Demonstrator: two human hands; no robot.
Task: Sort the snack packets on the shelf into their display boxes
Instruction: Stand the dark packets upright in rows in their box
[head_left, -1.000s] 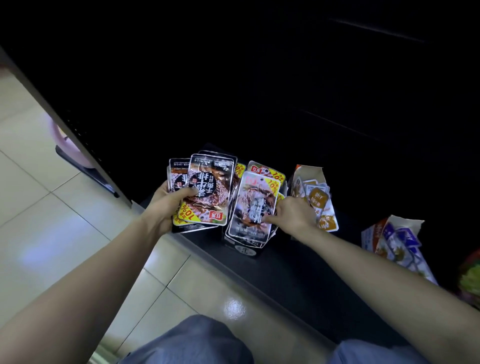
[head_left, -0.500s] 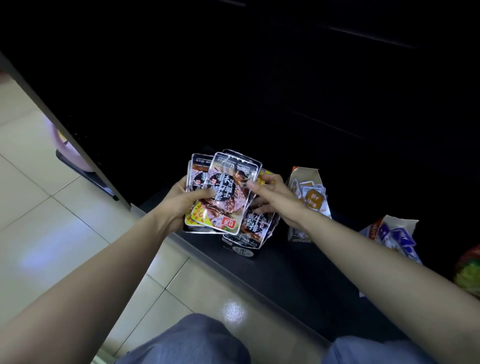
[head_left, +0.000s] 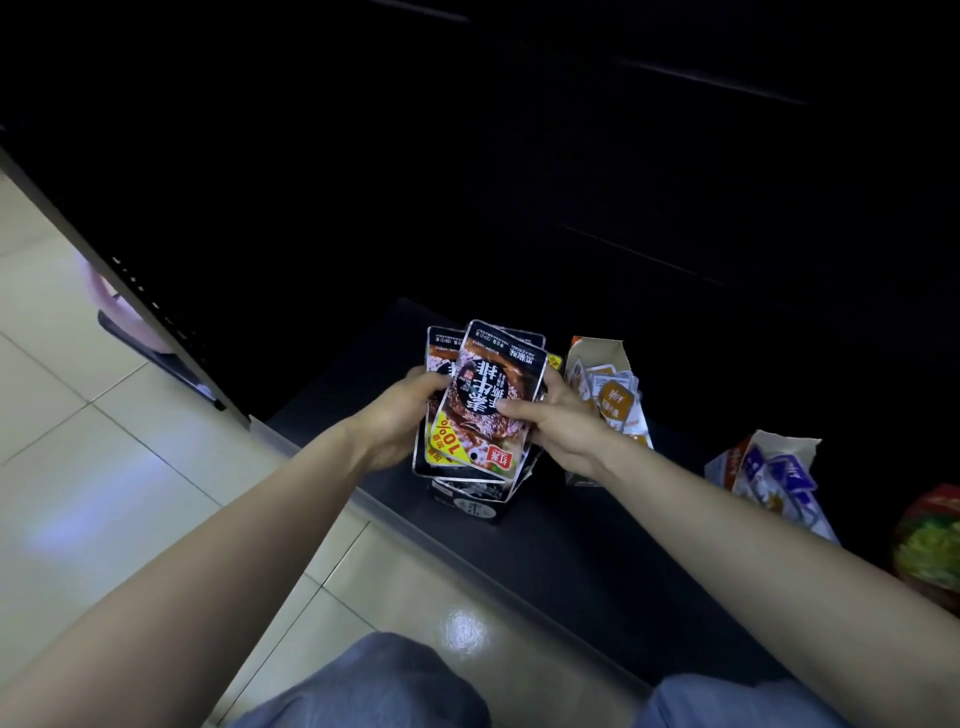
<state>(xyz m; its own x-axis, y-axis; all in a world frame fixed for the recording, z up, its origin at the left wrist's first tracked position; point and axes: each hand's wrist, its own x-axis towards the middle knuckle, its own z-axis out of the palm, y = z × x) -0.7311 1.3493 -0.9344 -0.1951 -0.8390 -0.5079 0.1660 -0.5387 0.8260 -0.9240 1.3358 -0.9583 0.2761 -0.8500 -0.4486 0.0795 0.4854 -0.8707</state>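
Note:
A stack of black snack packets (head_left: 485, 400) with a meat picture and a yellow corner is held over the dark bottom shelf (head_left: 571, 545). My left hand (head_left: 400, 415) grips the stack's left edge, thumb on the front. My right hand (head_left: 556, 421) grips its right edge, thumb across the top packet. Under the stack stands a black display box (head_left: 475, 506), mostly hidden by the packets. To the right is an open display box of orange-labelled packets (head_left: 613, 395).
Farther right on the shelf lies an open box of blue-and-white packets (head_left: 774, 473), and a red-green packet (head_left: 930, 540) sits at the frame's right edge. The shelf's back is dark. A grey upright post (head_left: 119, 275) and tiled floor (head_left: 104, 493) are on the left. My knees show below.
My right hand left the packets standing in the black box and came up to the stack in my left hand. Both hands now hold one gathered stack, squared up more tightly.

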